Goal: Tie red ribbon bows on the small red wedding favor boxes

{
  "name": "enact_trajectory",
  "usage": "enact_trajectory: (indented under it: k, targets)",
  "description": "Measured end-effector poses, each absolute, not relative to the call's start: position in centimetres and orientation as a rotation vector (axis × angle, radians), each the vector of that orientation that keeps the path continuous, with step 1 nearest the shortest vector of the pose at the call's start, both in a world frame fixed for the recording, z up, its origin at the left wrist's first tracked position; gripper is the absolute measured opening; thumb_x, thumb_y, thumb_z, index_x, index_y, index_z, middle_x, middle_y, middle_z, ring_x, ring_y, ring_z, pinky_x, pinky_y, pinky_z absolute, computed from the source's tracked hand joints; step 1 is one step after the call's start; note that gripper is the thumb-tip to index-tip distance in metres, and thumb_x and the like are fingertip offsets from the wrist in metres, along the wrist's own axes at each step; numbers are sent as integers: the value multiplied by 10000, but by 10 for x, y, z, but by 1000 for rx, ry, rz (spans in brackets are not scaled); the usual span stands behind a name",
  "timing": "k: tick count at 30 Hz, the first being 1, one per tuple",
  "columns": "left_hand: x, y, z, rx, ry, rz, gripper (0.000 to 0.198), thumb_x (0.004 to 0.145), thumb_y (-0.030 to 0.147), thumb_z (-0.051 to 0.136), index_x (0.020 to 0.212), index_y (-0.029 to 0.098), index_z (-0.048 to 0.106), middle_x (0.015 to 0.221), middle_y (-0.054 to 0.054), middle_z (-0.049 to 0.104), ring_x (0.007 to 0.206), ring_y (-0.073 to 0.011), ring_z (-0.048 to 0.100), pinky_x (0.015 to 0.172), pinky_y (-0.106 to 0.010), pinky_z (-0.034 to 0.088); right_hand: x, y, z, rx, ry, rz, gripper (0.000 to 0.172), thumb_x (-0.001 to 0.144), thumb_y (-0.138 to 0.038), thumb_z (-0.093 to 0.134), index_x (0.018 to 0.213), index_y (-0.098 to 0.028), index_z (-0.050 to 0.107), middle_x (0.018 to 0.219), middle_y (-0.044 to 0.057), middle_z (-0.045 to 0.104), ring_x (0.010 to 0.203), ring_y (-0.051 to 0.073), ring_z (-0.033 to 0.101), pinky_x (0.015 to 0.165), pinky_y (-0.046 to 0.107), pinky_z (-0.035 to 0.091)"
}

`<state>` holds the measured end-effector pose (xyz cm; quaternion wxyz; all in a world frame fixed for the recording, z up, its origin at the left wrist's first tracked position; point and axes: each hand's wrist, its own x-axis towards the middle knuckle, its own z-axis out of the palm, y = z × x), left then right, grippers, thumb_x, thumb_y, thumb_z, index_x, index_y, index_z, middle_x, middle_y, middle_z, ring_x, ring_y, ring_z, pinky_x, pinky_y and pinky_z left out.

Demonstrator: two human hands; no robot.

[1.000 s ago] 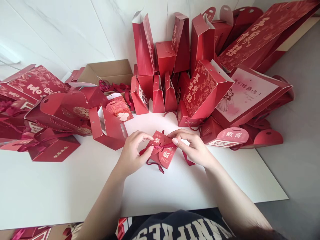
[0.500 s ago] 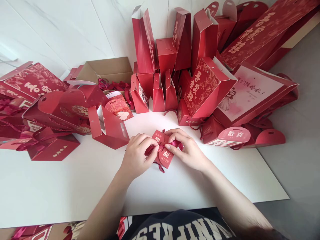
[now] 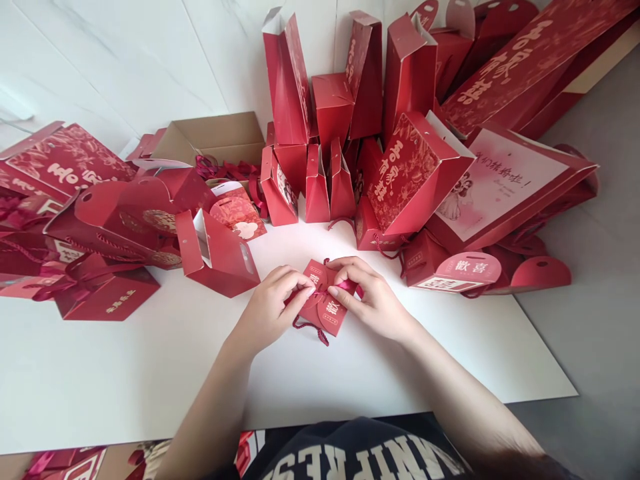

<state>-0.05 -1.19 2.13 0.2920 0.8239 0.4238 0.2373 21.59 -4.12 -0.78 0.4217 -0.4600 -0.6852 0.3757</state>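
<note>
A small red gift box (image 3: 330, 317) with gold lettering and rounded flaps lies on the white table in front of me. A dark red twisted cord (image 3: 320, 333) sticks out from its near side. My left hand (image 3: 275, 303) pinches a ribbon at the left of the box's top. Over the right part, my right hand (image 3: 373, 300) has the pink-red ribbon (image 3: 346, 285) between thumb and fingers. The ribbon runs between the two hands across the middle of the box. My fingers cover part of the ribbon and the flaps.
An upright red bag-shaped box (image 3: 220, 257) stands left of my left hand. Several red gift boxes (image 3: 320, 180) line the back. A cardboard carton (image 3: 215, 137) holds ribbons. A pink-lidded box (image 3: 450, 273) is at the right, and a bow-tied box (image 3: 107, 293) at the left.
My left hand's fingers have shifted slightly left and up, and its pinch looks tighter. More of the box and cord shows. The right hand has barely moved.
</note>
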Motion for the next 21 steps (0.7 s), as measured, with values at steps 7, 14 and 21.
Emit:
enact_trajectory:
  k: [7,14,21]
  targets:
    - [-3,-12,17,2484,952,734,146,931,158,551,1016,226,648,952,-8,650,894,-128,613,827,-264,485,214,-41,-9,-1160,-1714,956,120,946,-271,579,850,-216,533,1217,78,575,1133,226,557,965,374,433]
    - [14,-20,15,2414,1185,754,55,903,178,551,852,194,563,881,-19,578,862,-156,563,802,-312,471,213,-41,-9,-1160,-1708,944,173,941,-288,581,810,-219,491,1212,97,578,1157,241,547,956,394,444]
    - [19,-23,8,2266,1302,806,179,888,158,541,715,178,500,1119,-65,531,1015,-171,561,894,-320,478,213,-41,-12,-1180,-1710,945,207,933,-279,578,776,-220,457,1220,92,571,1156,233,544,943,384,450]
